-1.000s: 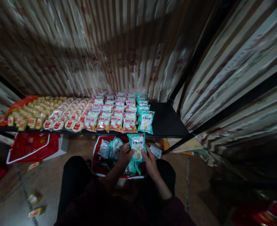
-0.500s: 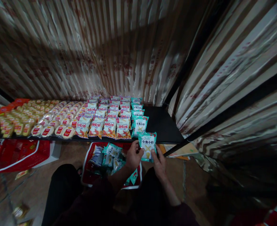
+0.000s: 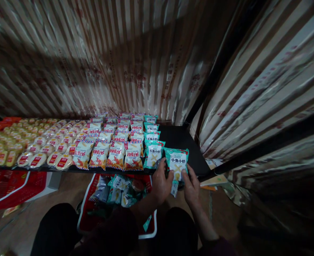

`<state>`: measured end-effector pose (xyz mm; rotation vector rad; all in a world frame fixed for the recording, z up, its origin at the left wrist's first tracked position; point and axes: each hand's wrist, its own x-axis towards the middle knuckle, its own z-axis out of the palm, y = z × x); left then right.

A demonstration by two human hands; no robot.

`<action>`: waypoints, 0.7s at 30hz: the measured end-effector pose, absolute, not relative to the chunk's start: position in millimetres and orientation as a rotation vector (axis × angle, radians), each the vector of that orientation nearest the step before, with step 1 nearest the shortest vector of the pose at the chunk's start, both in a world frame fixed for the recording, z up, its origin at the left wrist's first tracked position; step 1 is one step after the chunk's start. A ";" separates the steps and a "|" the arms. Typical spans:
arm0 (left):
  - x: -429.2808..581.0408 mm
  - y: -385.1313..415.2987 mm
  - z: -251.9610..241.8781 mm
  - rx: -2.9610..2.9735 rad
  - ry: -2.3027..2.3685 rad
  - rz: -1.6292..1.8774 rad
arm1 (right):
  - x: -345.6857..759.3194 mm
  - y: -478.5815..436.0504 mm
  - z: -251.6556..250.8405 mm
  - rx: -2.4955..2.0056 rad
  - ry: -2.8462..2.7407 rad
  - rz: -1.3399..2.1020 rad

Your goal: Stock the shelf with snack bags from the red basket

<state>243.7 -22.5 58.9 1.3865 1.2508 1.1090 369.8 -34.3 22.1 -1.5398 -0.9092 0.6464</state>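
Between my two hands is a teal-and-white snack bag (image 3: 177, 160), tilted up at the front edge of the black shelf (image 3: 182, 137). My left hand (image 3: 162, 183) is closed on its left side, and my right hand (image 3: 192, 185) grips its lower right corner. A striped wrapper end shows below the bag; I cannot tell if it belongs to a second one. Just left of it, a column of matching teal bags (image 3: 154, 154) runs toward the back. Rows of white-and-orange snack bags (image 3: 115, 155) stand beside that column.
Below the shelf, a red basket (image 3: 154, 227) with a white rim holds teal and silvery bags. Round packaged cakes (image 3: 37, 160) and yellow wrapped pieces (image 3: 11, 156) fill the shelf's left. Another red basket (image 3: 12, 186) sits at lower left. A dark post (image 3: 221, 170) slants at right.
The teal bag, held in both hands, has moved right and sits beside the front of the teal column. The view has shifted slightly, bringing the shelf closer.
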 end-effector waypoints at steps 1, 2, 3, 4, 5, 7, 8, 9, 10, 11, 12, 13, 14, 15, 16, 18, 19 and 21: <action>247.3 -19.4 60.3 1.405 1.259 1.108 | 372.5 -29.3 23.2 -1.536 -0.899 0.629; 250.8 -16.4 61.8 1.428 1.268 1.107 | 375.4 -24.1 24.5 -1.531 -0.893 0.614; 254.3 -13.5 63.6 1.453 1.277 1.105 | 378.3 -18.7 25.7 -1.525 -0.896 0.604; 257.8 -10.7 65.7 1.481 1.284 1.105 | 381.3 -13.2 27.0 -1.518 -0.906 0.602; 261.3 -8.1 67.9 1.510 1.290 1.103 | 384.2 -7.8 28.2 -1.513 -0.917 0.600; 268.6 -3.1 72.6 1.559 1.297 1.095 | 389.6 3.0 30.6 -1.512 -0.938 0.590; 272.6 -0.6 74.8 1.580 1.302 1.086 | 392.0 8.2 31.8 -1.520 -0.943 0.576; 276.9 2.0 76.8 1.594 1.313 1.075 | 394.2 13.3 33.1 -1.531 -0.949 0.563; 281.4 4.8 78.5 1.602 1.330 1.061 | 396.2 18.2 34.3 -1.541 -0.956 0.552; 286.0 7.8 80.0 1.606 1.348 1.050 | 398.0 23.1 35.6 -1.548 -0.963 0.545; 290.5 11.0 81.2 1.608 1.366 1.039 | 399.8 28.1 36.8 -1.550 -0.973 0.547; 295.0 14.5 82.1 1.607 1.383 1.026 | 401.4 33.2 37.7 -1.549 -0.982 0.553; 299.1 18.3 82.7 1.604 1.398 1.010 | 403.1 38.5 38.3 -1.546 -0.993 0.564; 303.0 22.5 83.0 1.602 1.411 0.991 | 404.7 44.1 38.4 -1.540 -1.004 0.574; 306.4 27.1 83.0 1.597 1.427 0.973 | 406.4 50.2 37.9 -1.536 -1.014 0.587; 312.3 37.6 82.1 1.583 1.474 0.961 | 409.9 63.8 35.4 -1.536 -1.030 0.619; 315.0 43.4 81.3 1.577 1.496 0.965 | 411.5 71.2 33.6 -1.539 -1.030 0.633; 320.1 55.8 79.5 1.565 1.523 0.979 | 414.6 86.6 29.4 -1.552 -1.020 0.657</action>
